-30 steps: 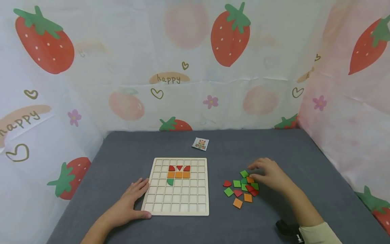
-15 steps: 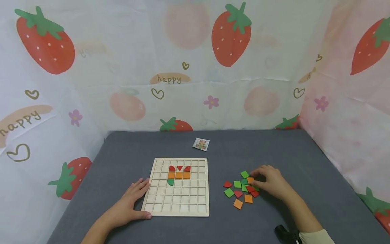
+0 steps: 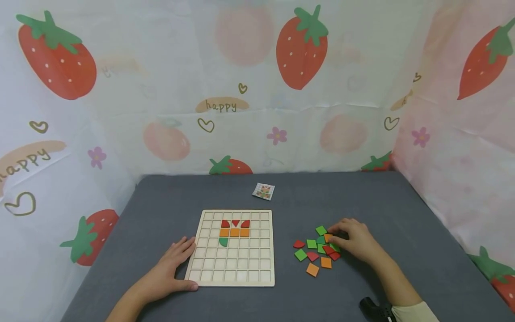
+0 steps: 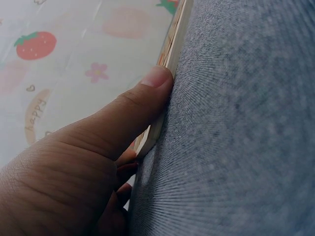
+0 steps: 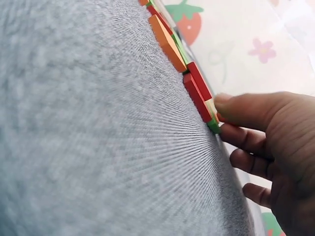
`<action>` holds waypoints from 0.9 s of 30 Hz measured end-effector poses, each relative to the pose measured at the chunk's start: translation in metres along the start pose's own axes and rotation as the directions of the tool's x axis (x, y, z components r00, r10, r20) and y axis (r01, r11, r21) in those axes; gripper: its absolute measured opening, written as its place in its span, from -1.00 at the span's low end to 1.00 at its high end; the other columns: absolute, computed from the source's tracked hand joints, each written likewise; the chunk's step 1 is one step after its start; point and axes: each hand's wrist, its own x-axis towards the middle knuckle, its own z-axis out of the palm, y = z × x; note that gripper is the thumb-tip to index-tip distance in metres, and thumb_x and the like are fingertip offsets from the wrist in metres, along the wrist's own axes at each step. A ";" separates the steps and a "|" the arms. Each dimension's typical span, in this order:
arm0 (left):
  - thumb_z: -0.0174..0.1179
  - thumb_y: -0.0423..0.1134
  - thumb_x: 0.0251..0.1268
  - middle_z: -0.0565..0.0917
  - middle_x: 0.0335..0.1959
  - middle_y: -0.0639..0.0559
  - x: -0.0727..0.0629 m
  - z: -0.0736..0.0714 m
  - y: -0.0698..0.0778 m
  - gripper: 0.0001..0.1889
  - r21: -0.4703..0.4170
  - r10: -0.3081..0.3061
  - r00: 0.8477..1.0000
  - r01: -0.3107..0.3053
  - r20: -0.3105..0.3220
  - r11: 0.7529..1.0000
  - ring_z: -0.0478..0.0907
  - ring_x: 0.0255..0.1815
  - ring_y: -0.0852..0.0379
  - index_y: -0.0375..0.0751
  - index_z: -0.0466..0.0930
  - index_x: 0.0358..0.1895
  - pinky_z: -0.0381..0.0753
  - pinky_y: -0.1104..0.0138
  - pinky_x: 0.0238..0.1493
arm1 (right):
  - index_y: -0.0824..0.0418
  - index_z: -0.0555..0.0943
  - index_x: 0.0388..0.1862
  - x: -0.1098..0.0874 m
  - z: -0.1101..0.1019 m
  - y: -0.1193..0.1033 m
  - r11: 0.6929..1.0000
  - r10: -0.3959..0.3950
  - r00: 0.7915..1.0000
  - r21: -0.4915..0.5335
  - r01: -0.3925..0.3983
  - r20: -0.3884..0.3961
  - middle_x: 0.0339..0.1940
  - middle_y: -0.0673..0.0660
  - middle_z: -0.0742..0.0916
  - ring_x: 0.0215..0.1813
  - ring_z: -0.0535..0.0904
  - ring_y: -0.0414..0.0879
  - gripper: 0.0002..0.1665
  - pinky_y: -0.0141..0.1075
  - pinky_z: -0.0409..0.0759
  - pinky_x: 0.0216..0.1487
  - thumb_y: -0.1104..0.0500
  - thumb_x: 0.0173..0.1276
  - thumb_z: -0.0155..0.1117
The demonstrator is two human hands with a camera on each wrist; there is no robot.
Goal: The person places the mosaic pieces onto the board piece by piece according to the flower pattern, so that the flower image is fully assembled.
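A pale wooden grid board [image 3: 229, 264] lies flat on the table, with red, orange and green tiles set in its upper cells. My left hand [image 3: 170, 266] rests at its near left corner, fingers along the left side; in the left wrist view the thumb [image 4: 130, 105] presses the board's edge [image 4: 170, 61]. To the right is a loose cluster of tiles. At its far right side my right hand [image 3: 356, 239] pinches an orange square tile [image 3: 327, 238] between thumb and index finger. That tile is mostly hidden by the thumb in the right wrist view.
Red quarter-round tiles [image 3: 298, 244], green squares [image 3: 300, 255] and orange squares [image 3: 312, 269] lie around the pinched tile, some overlapping. A small pattern card [image 3: 263, 191] is behind the board. Near the right sleeve sits a black object [image 3: 372, 308]. Strawberry-printed cloth walls stand behind and beside the table.
My right hand has come down and nearer onto the cluster, its thumb and index finger closing about the orange tile. The left hand and board stay put.
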 end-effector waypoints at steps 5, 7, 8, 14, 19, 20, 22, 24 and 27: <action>0.50 0.35 -0.10 0.09 0.68 -0.03 0.000 0.000 -0.001 0.22 -0.011 -0.012 1.000 0.012 0.009 1.000 -0.16 0.70 -0.23 -0.17 0.16 0.62 -0.27 -0.11 0.65 | -0.02 0.79 -0.05 0.001 0.000 0.002 1.000 -0.018 1.000 0.008 0.018 -0.005 -0.13 -0.10 0.72 0.05 0.57 0.01 -0.78 0.12 0.32 0.12 0.07 0.34 0.49; 0.50 0.36 -0.10 0.09 0.68 -0.03 0.001 0.000 -0.001 0.23 -0.006 -0.013 1.000 0.013 0.010 1.000 -0.16 0.70 -0.23 -0.16 0.16 0.63 -0.24 -0.20 0.61 | -0.02 0.80 -0.05 0.001 -0.001 0.002 0.999 -0.030 1.000 0.009 0.030 0.001 -0.14 -0.11 0.72 0.04 0.57 0.00 -0.78 0.08 0.32 0.09 0.08 0.34 0.49; 0.50 0.36 -0.11 0.09 0.68 -0.03 0.001 0.001 -0.002 0.23 -0.007 -0.014 1.000 0.014 0.009 1.000 -0.16 0.70 -0.22 -0.16 0.16 0.63 -0.24 -0.20 0.61 | -0.02 0.80 -0.05 0.001 -0.001 0.002 0.999 -0.037 0.999 0.012 0.037 0.005 -0.13 -0.11 0.72 0.03 0.56 0.00 -0.79 0.07 0.31 0.08 0.08 0.34 0.48; 0.49 0.36 -0.09 0.09 0.68 -0.01 0.001 0.002 -0.004 0.23 -0.009 -0.005 1.000 0.005 0.003 1.000 -0.16 0.71 -0.21 -0.16 0.15 0.63 -0.39 0.20 0.66 | -0.04 0.79 -0.04 0.001 -0.004 0.004 0.999 -0.042 0.999 0.021 0.041 0.034 -0.08 -0.09 0.72 0.08 0.56 0.04 -0.77 0.22 0.32 0.15 0.04 0.33 0.49; 0.50 0.35 -0.09 0.10 0.68 -0.03 0.000 0.002 -0.004 0.22 -0.012 0.007 1.000 -0.007 -0.008 1.000 -0.15 0.70 -0.22 -0.17 0.16 0.62 -0.46 0.48 0.57 | -0.01 0.79 -0.01 0.002 -0.004 0.005 0.999 -0.038 0.998 0.031 0.036 0.049 -0.07 -0.07 0.73 0.08 0.58 0.04 -0.75 0.21 0.40 0.15 0.04 0.34 0.48; 0.50 0.35 -0.09 0.10 0.68 -0.03 0.000 0.002 -0.004 0.22 -0.010 0.007 1.000 -0.007 -0.007 1.000 -0.15 0.70 -0.22 -0.17 0.16 0.62 -0.46 0.48 0.57 | -0.01 0.79 -0.02 0.002 -0.004 0.005 0.999 -0.032 0.998 0.034 0.030 0.050 -0.07 -0.07 0.73 0.07 0.58 0.02 -0.76 0.18 0.44 0.14 0.05 0.35 0.48; 0.50 0.35 -0.09 0.09 0.68 -0.02 0.000 0.002 -0.004 0.22 -0.011 0.007 1.000 -0.007 -0.006 1.000 -0.15 0.70 -0.22 -0.17 0.16 0.62 -0.45 0.46 0.58 | -0.01 0.79 -0.01 0.002 -0.004 0.005 0.999 -0.024 0.999 0.037 0.022 0.048 -0.07 -0.06 0.73 0.05 0.59 0.01 -0.77 0.11 0.51 0.11 0.06 0.37 0.46; 0.50 0.35 -0.08 0.09 0.68 -0.02 0.000 0.002 -0.004 0.22 -0.015 0.003 1.000 -0.003 -0.002 1.000 -0.16 0.70 -0.22 -0.17 0.15 0.63 -0.44 0.43 0.60 | -0.01 0.79 -0.02 0.002 -0.004 0.004 0.999 -0.019 0.999 0.034 0.017 0.044 -0.07 -0.05 0.73 0.05 0.60 0.00 -0.78 0.06 0.56 0.08 0.07 0.38 0.45; 0.50 0.35 -0.08 0.08 0.68 -0.02 0.001 0.001 -0.003 0.22 -0.021 0.001 1.000 -0.001 0.002 1.000 -0.16 0.70 -0.21 -0.17 0.15 0.63 -0.43 0.38 0.61 | 0.00 0.79 -0.01 0.002 -0.006 0.004 0.999 -0.022 0.999 0.028 0.020 0.049 -0.07 -0.05 0.73 0.03 0.61 -0.01 -0.78 0.03 0.57 0.05 0.09 0.38 0.45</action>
